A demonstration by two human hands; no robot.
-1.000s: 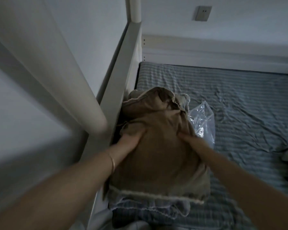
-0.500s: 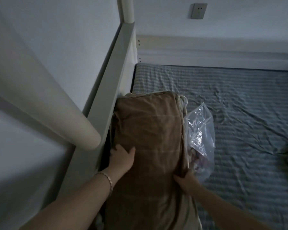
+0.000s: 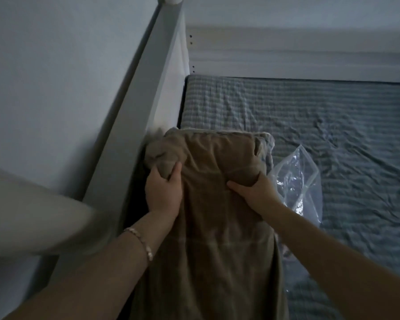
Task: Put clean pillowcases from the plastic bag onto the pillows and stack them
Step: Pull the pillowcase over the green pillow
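Currently, the thumb and fingers of the left hand (image 3: 164, 192) are curled round a bunched wad of the pillowcase (image 3: 217, 215) near its far left corner. The pinch is firm and cloth bulges above the thumb. On the right hand (image 3: 255, 190), the thumb lies out across the cloth and the fingers are tucked under a fold at the right edge, gripping it. Both hands hold cloth only.

The pillowcase is brown with a faint check and covers the pillow (image 3: 217, 153). The pillow lies lengthwise on the sheet (image 3: 321, 116), its left side against the rail (image 3: 134, 116) and its near end out of view. The bag (image 3: 298, 181) lies just beside the right edge; whether they touch cannot be told.

Judgement: the load is light, soft and limp. The cloth probably slides over the filling and gathers rather than passing on a push. The left corner looks underfilled. The best hold is likely at the case's corners and seams, pulling against the filling, not mid-panel. The bag looks slippery and should stay out of the stack.
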